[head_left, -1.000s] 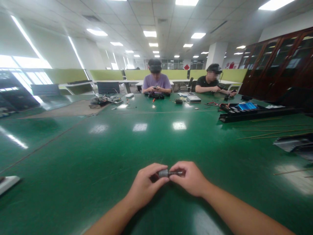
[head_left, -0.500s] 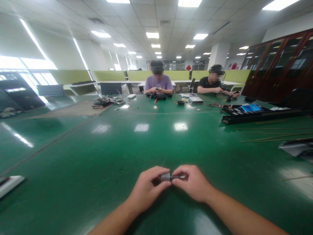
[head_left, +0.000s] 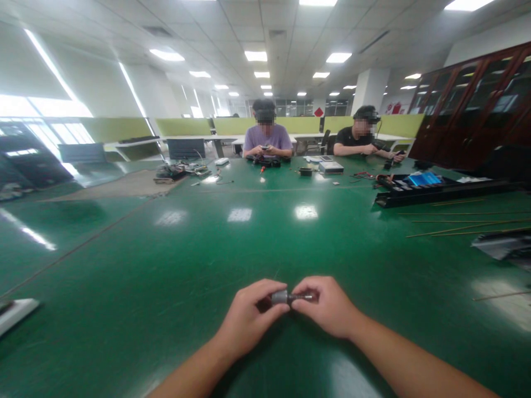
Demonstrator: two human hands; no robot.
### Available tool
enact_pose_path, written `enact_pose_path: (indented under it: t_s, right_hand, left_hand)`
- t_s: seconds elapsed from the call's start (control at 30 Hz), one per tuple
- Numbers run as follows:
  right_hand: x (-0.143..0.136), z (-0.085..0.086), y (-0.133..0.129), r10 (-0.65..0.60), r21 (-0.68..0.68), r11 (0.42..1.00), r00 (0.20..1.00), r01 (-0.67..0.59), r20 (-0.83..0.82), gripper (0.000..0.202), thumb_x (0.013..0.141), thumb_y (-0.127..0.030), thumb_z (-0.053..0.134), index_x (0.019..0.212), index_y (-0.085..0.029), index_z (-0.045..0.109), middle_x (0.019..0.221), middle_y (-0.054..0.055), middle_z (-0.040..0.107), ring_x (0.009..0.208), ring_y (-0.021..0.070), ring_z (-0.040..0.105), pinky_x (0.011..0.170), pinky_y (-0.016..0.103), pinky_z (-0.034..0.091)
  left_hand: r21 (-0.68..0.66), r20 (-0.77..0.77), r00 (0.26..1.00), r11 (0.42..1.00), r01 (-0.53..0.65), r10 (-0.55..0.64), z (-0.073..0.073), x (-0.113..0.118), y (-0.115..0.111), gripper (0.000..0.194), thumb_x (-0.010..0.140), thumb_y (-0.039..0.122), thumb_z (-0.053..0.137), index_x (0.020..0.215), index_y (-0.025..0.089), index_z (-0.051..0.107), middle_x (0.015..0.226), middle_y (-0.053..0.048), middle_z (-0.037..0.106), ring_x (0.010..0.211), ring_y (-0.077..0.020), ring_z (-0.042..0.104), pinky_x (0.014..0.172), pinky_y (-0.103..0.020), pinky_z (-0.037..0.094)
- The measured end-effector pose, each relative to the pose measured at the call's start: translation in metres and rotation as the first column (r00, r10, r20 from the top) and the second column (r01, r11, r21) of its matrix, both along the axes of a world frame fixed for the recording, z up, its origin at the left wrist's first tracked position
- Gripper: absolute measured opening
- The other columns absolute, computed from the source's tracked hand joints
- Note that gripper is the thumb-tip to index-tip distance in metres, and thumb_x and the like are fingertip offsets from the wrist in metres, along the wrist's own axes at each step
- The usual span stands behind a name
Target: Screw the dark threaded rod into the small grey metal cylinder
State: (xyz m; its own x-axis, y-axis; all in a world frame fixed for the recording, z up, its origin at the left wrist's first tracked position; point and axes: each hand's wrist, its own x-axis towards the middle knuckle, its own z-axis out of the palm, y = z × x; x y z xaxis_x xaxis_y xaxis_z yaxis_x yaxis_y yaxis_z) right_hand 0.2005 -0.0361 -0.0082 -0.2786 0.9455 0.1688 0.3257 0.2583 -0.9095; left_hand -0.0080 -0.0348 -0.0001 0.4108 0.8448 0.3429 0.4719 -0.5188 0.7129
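Low in the middle of the head view, a short grey metal cylinder (head_left: 279,297) lies between the thumb and fingers of my left hand (head_left: 246,315), which is closed on it. A thin, ridged metal shaft (head_left: 306,297) runs to the right, in line with the cylinder and seemingly joined to it. My right hand (head_left: 332,309) pinches this shaft near the cylinder, and its curled fingers partly cover the far end. Both hands are just over the green tabletop (head_left: 265,251), fingertips close together. The exact kind of the part is too small to make out.
Across the table sit two people (head_left: 267,138), (head_left: 360,135), each handling small items. A black tray (head_left: 440,190) of parts and thin rods (head_left: 468,228) lie to the right. Electronic parts (head_left: 174,171) are heaped far left, and a white-edged object (head_left: 19,315) sits near left.
My view has tilted and shifted very slightly. Both hands keep their grips on the cylinder and shaft, and my right-hand fingers have moved only a little.
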Motion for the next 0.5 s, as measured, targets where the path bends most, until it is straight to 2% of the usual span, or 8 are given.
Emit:
enact_pose_path:
  t_s: [0.2,0.5]
  right_hand:
    - [0.0011,0.0002,0.0004,0.006,-0.009,1.0,1.0,-0.006,-0.003,0.009,0.074,-0.019,0.07,0.081,-0.015,0.076,0.076,0.004,0.073,0.067,0.0163,0.066,0.062,0.023,0.049]
    - [0.001,0.0003,0.0001,0.008,-0.012,1.0,1.0,-0.008,-0.006,0.009,0.075,-0.02,0.07,0.081,-0.015,0.075,0.077,0.005,0.074,0.069,0.0172,0.067,0.064,0.024,0.05]
  left_hand:
    - [0.0,0.007,1.0,1.0,-0.004,0.004,0.002,0.0011,-0.001,0.022,0.082,0.027,0.072,0.103,0.021,0.072,0.097,-0.006,0.073,0.087,-0.0194,0.067,0.079,-0.029,0.052]
    - [-0.006,0.0,1.0,1.0,-0.01,0.01,0.0016,0.001,-0.0016,0.022,0.082,0.026,0.072,0.103,0.022,0.072,0.096,-0.004,0.073,0.087,-0.0183,0.066,0.079,-0.028,0.051]
